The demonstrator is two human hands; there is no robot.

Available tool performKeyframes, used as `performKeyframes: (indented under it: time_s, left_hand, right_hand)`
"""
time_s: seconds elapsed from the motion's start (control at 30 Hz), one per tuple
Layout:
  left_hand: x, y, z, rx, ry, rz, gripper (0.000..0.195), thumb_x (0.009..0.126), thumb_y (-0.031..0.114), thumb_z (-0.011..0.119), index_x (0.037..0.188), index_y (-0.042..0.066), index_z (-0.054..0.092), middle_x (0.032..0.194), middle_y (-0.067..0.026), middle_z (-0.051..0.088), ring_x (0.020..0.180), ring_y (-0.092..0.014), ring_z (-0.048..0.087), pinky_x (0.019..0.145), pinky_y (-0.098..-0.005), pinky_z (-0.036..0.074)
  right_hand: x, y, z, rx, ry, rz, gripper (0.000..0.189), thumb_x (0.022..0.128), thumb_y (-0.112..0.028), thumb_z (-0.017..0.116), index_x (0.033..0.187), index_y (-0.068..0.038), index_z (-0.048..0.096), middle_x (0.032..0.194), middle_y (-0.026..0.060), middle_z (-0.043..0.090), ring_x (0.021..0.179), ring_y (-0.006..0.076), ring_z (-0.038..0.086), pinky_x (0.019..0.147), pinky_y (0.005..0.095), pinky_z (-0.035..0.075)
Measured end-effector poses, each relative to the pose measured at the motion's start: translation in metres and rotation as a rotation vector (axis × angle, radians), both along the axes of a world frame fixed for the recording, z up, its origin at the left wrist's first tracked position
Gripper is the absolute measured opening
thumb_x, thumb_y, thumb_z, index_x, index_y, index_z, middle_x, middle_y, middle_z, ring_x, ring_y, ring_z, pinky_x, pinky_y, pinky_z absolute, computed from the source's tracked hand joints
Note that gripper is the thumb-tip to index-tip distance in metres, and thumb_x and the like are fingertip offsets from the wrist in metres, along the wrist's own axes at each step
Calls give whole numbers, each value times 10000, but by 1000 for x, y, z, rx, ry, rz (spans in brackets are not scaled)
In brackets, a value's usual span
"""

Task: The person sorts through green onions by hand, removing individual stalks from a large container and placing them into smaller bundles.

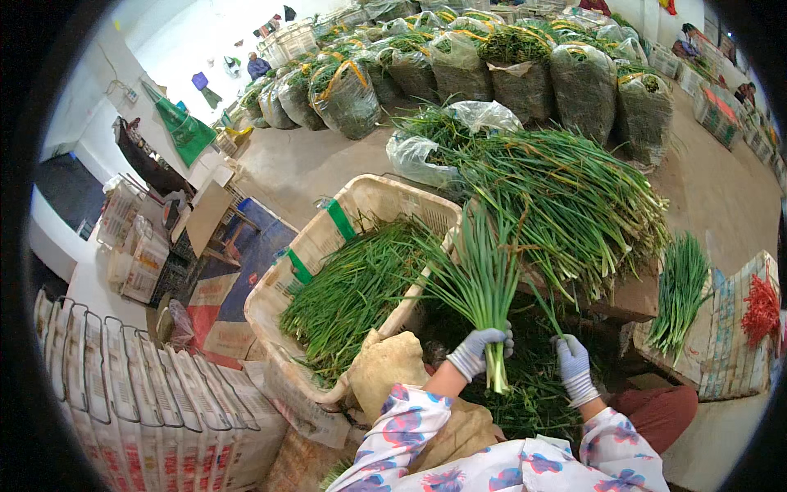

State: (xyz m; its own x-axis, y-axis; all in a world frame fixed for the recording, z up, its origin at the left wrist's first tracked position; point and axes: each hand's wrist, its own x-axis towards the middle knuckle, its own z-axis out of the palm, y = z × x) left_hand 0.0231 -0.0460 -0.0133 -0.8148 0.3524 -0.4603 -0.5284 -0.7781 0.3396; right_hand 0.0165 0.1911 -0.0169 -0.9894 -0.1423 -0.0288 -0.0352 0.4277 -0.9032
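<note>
My left hand [486,350], in a pale striped work glove, is closed around a bunch of long green leafy stalks [495,301], perhaps garlic chives or green garlic. Their pale ends point down toward me and the leaves fan upward. To the right, my right hand [572,366], gloved the same way, pinches a thin green leaf or stalk [549,310]. Just beyond both hands a large heap of unsorted stalks [553,203] lies on a low support, some yellowed. Loose green trimmings [529,387] cover the floor area beneath my hands.
On my left stands a plastic crate [399,190] holding cut greens [356,295]. Stacked crates [160,400] fill the lower left. At right, a neat bunch [679,295] and red ties [761,310] lie on a board [725,344]. Wrapped bales [461,74] and several people are farther back.
</note>
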Motion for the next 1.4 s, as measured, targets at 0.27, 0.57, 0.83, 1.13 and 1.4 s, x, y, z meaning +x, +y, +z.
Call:
performKeyframes:
  time_s: [0.27,0.57,0.83,1.13,1.4]
  left_hand:
    - [-18,-45,94,417,587,214,465,716,60,578,1164,81,457,770,-10,429,599,-119,439,587,-276,400]
    - [-35,-5,8,-12,-59,-8,320,813,163,609,1107,65,527,630,17,448,526,-115,429,534,-288,401]
    - [-31,-12,16,70,13,123,216,804,99,584,1005,44,526,768,-49,553,581,-151,522,592,-320,470]
    - [-10,-8,-14,-13,-83,2,312,762,54,572,1052,14,464,1017,-170,594,823,-275,623,693,-377,535]
    - [2,-5,19,154,66,-1,489,764,72,551,1225,32,392,1001,-128,558,893,-254,565,813,-427,465]
  right_hand:
    - [20,62,10,1071,-34,1010,445,738,-368,576,1097,-106,562,920,145,620,872,318,590,767,446,459]
    - [-82,-8,76,765,825,148,320,700,-192,650,978,-106,516,817,63,549,741,242,552,609,365,425]
    - [-106,-22,73,1042,168,247,200,753,-265,600,806,-77,643,866,114,572,829,270,585,695,366,473]
    - [22,-22,39,-301,-505,179,173,886,-178,496,898,-8,526,663,19,560,565,90,520,525,253,434]
    - [33,-57,47,344,-5,564,173,830,-218,530,892,-58,507,728,183,564,666,386,557,585,426,463]
